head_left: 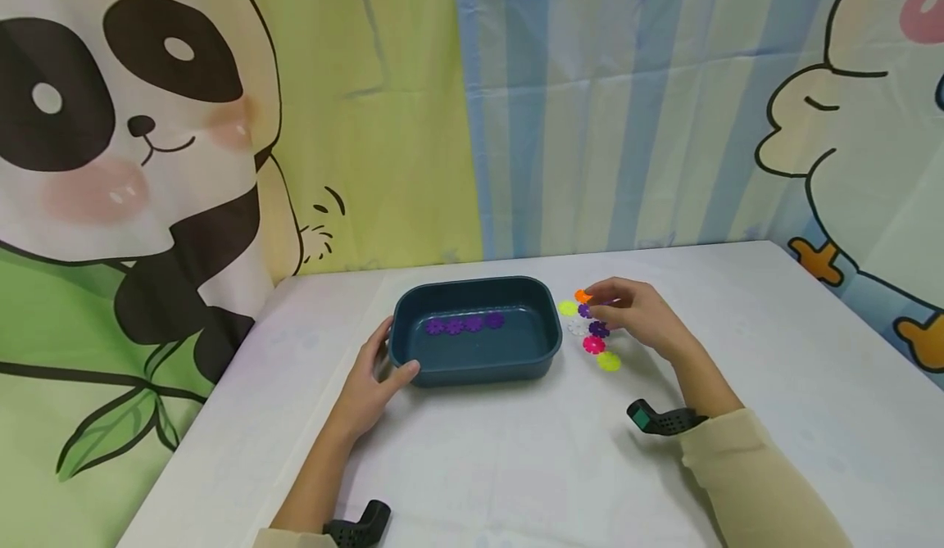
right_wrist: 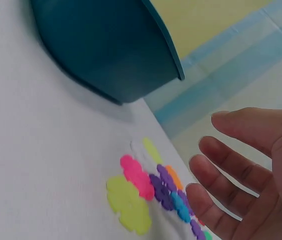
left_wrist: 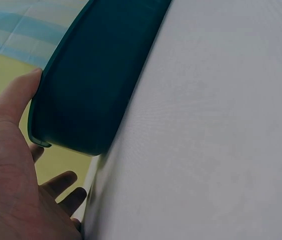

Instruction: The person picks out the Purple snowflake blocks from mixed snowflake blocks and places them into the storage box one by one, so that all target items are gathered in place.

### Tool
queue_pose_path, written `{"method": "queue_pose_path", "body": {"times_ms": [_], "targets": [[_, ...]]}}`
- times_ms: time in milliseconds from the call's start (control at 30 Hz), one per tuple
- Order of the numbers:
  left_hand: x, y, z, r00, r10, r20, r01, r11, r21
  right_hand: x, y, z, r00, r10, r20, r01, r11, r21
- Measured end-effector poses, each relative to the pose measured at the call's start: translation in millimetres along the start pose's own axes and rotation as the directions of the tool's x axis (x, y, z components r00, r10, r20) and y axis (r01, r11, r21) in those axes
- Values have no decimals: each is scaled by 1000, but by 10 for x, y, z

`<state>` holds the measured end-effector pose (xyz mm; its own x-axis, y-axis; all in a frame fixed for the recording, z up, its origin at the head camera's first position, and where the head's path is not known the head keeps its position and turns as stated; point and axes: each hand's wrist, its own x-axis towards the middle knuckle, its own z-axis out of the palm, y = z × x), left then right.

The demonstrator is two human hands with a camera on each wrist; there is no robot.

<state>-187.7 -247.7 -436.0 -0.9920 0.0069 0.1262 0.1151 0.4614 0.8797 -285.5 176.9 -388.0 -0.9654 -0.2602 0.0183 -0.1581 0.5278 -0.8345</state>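
Observation:
A dark teal plastic bin point(head_left: 475, 372) stands on the white table, with several purple flower-shaped discs point(head_left: 474, 323) in a row inside it. My left hand point(head_left: 369, 388) rests against the bin's left end, thumb at the front corner of the rim. In the left wrist view the thumb touches the rim, while other fingers spread loosely beyond the end wall. Right of the bin lies a group of flower-shaped discs, among them pink point(head_left: 593, 345), yellow-green point(head_left: 608, 360) and orange point(head_left: 582, 296) ones. Above these hovers my right hand point(head_left: 637, 314), fingers apart with nothing between them; it partly hides some discs.
A white cloth covers the table point(head_left: 501, 458). Behind it hangs a printed curtain point(head_left: 590, 106) with a panda and stripes. Each wrist wears a black band; the right one point(head_left: 664, 418) shows below the hand.

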Motion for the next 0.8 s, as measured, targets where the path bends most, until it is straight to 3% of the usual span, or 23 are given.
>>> {"method": "queue_pose_path", "body": {"times_ms": [233,800], "targets": [[9,-7,-1,1000,6,-1,-6,1000,-4,5,163,-41,997,80,-10,-80,996,-24],[-6,45,-9,1000,11,1,-11,1000,-1,5,186,-20,992,120,42,-113,984,-136]]}}
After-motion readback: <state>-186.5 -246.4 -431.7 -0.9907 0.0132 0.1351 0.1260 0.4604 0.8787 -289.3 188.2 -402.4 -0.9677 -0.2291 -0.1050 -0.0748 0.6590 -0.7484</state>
